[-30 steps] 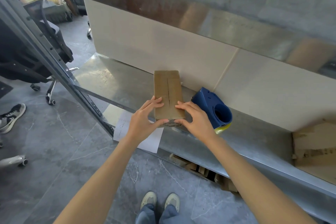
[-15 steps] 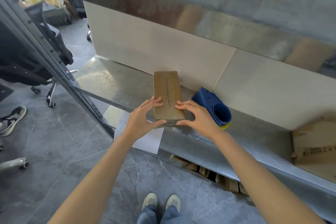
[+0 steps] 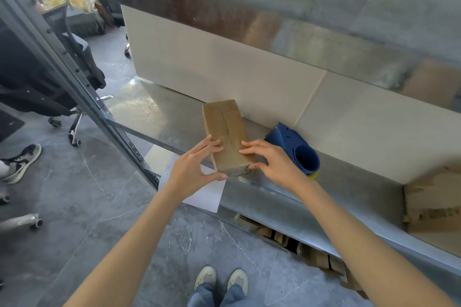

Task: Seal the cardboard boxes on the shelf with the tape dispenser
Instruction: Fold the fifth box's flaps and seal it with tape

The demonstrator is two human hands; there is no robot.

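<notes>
— Layout on the shelf (image 3: 154, 112)?
— The box (image 3: 224, 122) lay lengthwise, pointing away toward the wall, near end at the front edge. Open shelf lay to its left.
— Tape dispenser (image 3: 294, 147) and hands?
— It stood just right of the box, nearest the right hand (image 3: 274, 162). That and the left hand (image 3: 192, 169) each pinched the box's near end.

L hand (image 3: 192, 169) & R hand (image 3: 277, 164) grip cardboard box (image 3: 224, 124), tape dispenser (image 3: 289, 142) beside.

Bright daylight from upper left, glare on the metal shelf (image 3: 149, 117), wide-angle bending at edges.
</notes>
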